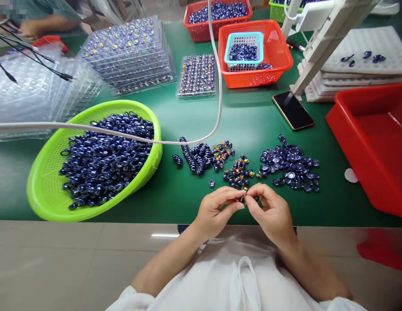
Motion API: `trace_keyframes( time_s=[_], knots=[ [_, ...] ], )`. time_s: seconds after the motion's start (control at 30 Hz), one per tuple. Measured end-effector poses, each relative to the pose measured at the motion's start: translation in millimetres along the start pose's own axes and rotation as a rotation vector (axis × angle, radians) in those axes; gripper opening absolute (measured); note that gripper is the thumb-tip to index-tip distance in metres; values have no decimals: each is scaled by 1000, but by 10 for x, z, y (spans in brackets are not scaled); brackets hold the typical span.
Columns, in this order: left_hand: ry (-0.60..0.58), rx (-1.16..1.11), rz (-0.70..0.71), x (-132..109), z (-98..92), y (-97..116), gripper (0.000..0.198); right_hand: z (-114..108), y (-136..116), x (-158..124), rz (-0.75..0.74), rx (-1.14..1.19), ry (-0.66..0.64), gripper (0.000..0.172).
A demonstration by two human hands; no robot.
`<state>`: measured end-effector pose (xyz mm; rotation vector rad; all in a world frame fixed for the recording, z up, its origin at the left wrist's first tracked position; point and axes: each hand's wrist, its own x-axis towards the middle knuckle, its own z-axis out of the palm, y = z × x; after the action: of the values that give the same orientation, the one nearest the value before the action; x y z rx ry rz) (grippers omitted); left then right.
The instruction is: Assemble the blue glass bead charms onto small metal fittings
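Note:
My left hand (217, 210) and my right hand (268, 212) meet near the table's front edge. Both pinch a small dark shiny part (242, 199), mostly hidden by the fingertips. Just beyond the fingers lies a pile of dark parts with yellow pieces (238, 172). Behind that is a second pile of such parts (223, 152). Rows of dark blue ring-like parts (198, 156) lie to the left. A single part (212, 184) sits apart near my left hand. Loose dark blue shiny caps (291, 166) are heaped to the right.
A green basket (37, 190) full of dark ring-like parts stands left. Stacked clear trays (139, 69), a small filled tray (197, 75) and an orange basket (279, 56) are behind. A phone (293, 111) and red bin (359, 142) lie right. A white cable (219, 86) hangs across.

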<state>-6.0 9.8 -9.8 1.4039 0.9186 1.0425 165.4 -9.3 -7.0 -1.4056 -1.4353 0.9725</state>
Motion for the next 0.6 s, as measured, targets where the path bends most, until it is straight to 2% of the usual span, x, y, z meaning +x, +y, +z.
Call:
trace_keyframes(
  time_s=[0.17, 0.33, 0.5, 0.6],
  knots=[
    [14, 99, 76, 15, -17, -1, 22, -9, -17, 15, 2, 16, 3, 9],
    [-6, 165, 174, 37, -51, 17, 24, -58, -74, 50, -12, 14, -82, 11],
    [56, 137, 22, 2, -34, -19, 21, -77, -89, 72, 56, 24, -126, 11],
    [78, 96, -15, -19, -19, -49, 19, -67, -77, 73, 85, 42, -129, 11]
  ],
)
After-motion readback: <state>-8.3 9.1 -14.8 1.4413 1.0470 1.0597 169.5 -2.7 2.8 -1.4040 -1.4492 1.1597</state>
